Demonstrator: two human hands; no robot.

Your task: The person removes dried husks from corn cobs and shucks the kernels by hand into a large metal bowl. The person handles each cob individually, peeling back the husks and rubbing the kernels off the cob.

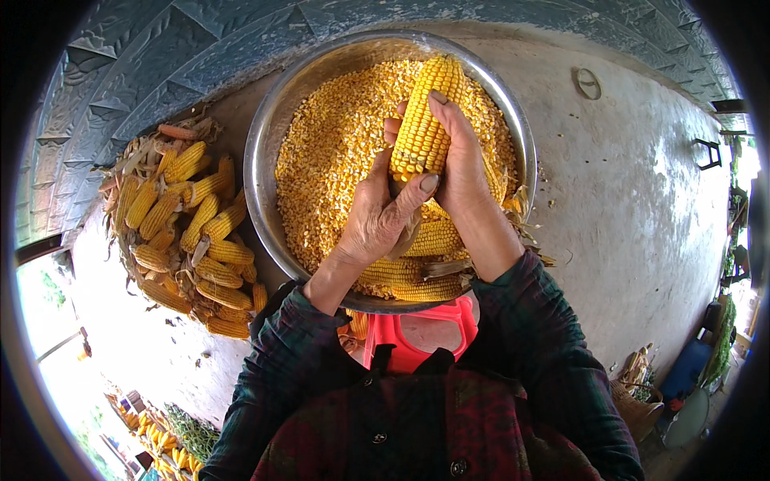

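A plump yellow ear of corn (426, 117) is held above a wide metal basin (263, 207). Its rows look full, apart from a few dark gaps near the lower end. My right hand (463, 150) wraps the ear from the right, thumb on top, with fingertips showing past its left side. At the lower end, my left hand (382, 213) grips it with the thumb at the butt. Loose corn kernels (337, 162) fill much of the basin. Several whole ears (430, 288) lie in its near part, partly covered by my hands and forearms.
A heap of corn ears (204, 222) with dry husks lies on the floor to the left. Under the basin's near edge is a red plastic stool (385, 340). A wicker basket (634, 409) and a blue container (686, 364) stand at lower right. A patterned blue-grey wall (240, 36) curves behind.
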